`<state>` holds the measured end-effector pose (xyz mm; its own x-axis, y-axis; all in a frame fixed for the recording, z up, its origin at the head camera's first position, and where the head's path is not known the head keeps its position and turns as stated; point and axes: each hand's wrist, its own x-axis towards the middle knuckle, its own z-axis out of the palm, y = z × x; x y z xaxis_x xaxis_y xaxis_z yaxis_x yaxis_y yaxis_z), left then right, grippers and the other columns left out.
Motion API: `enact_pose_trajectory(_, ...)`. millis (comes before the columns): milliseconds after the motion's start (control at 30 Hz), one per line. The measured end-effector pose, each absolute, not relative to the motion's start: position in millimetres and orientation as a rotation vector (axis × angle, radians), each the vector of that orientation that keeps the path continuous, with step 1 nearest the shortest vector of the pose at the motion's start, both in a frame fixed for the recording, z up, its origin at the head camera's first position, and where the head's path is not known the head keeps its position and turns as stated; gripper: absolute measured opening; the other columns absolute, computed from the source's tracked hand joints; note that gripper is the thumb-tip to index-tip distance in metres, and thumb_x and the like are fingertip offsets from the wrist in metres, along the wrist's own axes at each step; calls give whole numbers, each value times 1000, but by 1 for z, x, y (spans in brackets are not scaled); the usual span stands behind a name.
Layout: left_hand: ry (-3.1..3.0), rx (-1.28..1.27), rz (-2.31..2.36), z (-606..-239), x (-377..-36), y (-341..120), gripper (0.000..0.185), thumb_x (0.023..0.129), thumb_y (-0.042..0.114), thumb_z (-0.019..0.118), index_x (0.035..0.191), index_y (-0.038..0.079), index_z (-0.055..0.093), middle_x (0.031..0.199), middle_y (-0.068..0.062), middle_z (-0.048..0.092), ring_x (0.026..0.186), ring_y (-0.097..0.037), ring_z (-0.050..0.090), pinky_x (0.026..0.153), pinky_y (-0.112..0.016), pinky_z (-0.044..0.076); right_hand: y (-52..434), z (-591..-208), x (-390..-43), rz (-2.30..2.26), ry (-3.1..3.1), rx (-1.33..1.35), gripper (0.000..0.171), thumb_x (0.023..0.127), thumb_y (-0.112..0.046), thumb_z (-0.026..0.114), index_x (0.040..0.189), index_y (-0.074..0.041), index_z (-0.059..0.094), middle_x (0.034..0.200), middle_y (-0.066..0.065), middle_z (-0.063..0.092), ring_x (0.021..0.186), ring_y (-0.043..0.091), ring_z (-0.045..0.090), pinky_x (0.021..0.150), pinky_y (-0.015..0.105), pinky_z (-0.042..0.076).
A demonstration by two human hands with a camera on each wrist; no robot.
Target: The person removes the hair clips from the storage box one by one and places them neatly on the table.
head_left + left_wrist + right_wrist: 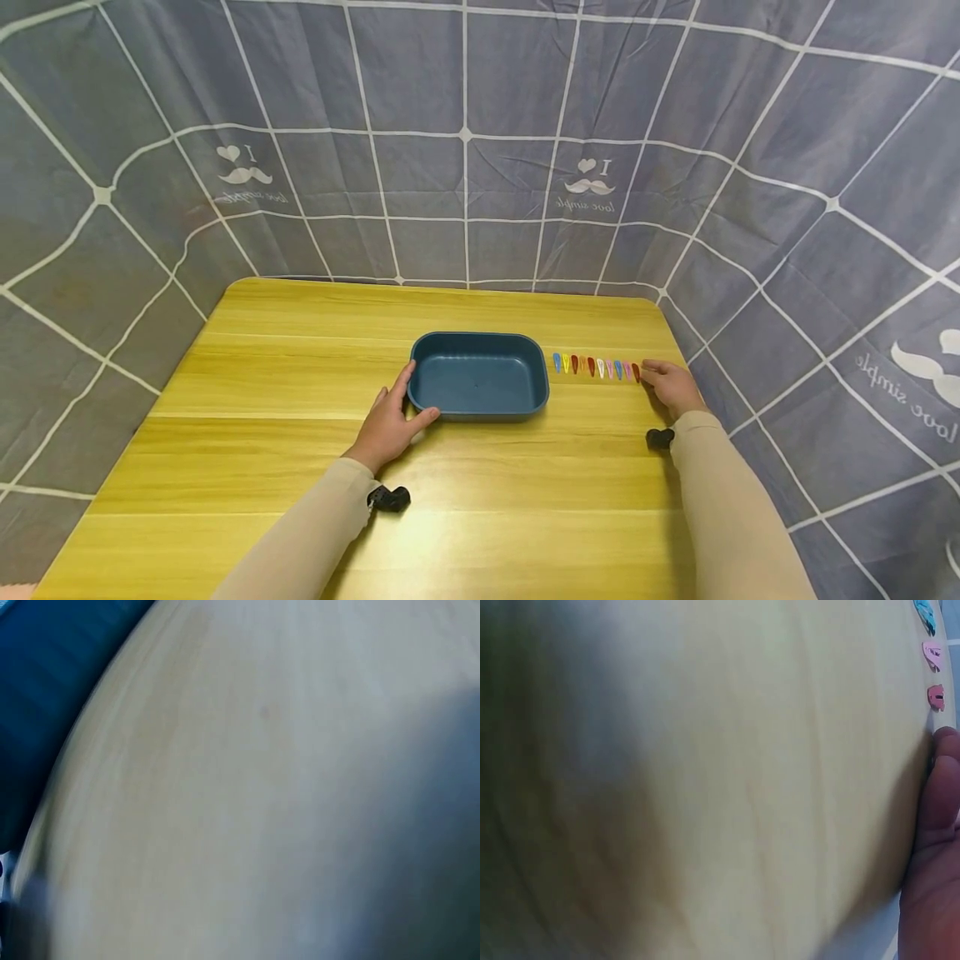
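A dark blue rectangular plastic basin stands on the table. My left hand lies at its near left corner, fingers extended along the left wall and thumb against the front. To the basin's right runs a row of small snap hair clips in blue, yellow, red, orange, white and pink. By the row's right end rests my right hand, its fingertips right at the last red hair clip. In the right wrist view, that red clip lies just beyond the fingers.
The yellow wood-grain table has grey curtains with white lines hanging behind it and at its sides. A black wrist device sits by the left cuff, and another black wrist device by the right cuff.
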<state>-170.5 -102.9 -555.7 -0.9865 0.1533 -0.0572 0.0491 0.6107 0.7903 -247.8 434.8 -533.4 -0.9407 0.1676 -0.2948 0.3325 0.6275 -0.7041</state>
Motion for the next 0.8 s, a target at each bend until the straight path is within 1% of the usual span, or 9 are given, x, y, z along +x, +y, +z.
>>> enact_pose_trajectory(100,2696,170,1336,-556,-170,-102,97,97,54,72,170,38,9,173,-13,29,157,-60,12,122,-78,21,433,-531,-247,-1254,2632,450,58,110,-28,51,158,1,43,159,29,46,148,46,43,122,55,40)
enact_pose_trajectory(200,2671,184,1359,-555,-170,-101,97,98,52,72,170,38,9,174,-13,26,157,-60,10,123,-78,18,430,-528,-246,-1191,2716,455,57,108,-28,49,157,2,46,153,30,52,143,47,48,121,55,41)
enact_pose_trajectory(333,2638,199,1386,-554,-171,-99,98,98,51,72,170,38,8,176,-10,22,158,-59,7,123,-78,16,422,-519,-248,-1014,2903,373,54,107,-26,46,151,5,52,139,32,63,128,49,58,112,59,47)
enact_pose_trajectory(400,2630,203,1389,-553,-172,-99,98,98,50,72,170,38,6,177,-9,19,158,-60,6,123,-78,16,414,-512,-250,-962,2962,299,53,107,-25,45,149,6,53,133,32,65,122,48,62,107,60,50)
enact_pose_trajectory(500,2613,209,1391,-550,-173,-100,97,100,50,70,170,39,4,178,-7,16,158,-59,5,124,-78,15,399,-502,-252,-940,2987,190,53,108,-24,46,151,5,51,136,32,63,124,49,61,107,62,50)
enact_pose_trajectory(600,2606,235,1386,-548,-174,-102,92,102,50,66,170,37,5,178,-8,17,160,-54,10,127,-72,15,382,-492,-253,-937,2967,93,54,110,-26,48,155,4,47,147,35,54,136,52,53,112,65,46)
enact_pose_trajectory(733,2677,305,1313,-545,-175,-108,88,105,50,61,172,27,8,176,-12,22,161,-44,21,132,-64,11,362,-484,-252,-894,2966,-1,56,110,-28,50,156,4,45,157,34,45,146,52,43,119,67,38)
enact_pose_trajectory(800,2754,344,1243,-543,-177,-112,87,106,51,59,171,20,12,175,-15,25,161,-45,22,132,-65,9,351,-482,-251,-858,2983,-47,57,110,-28,52,156,4,44,158,33,44,147,52,41,121,66,36)
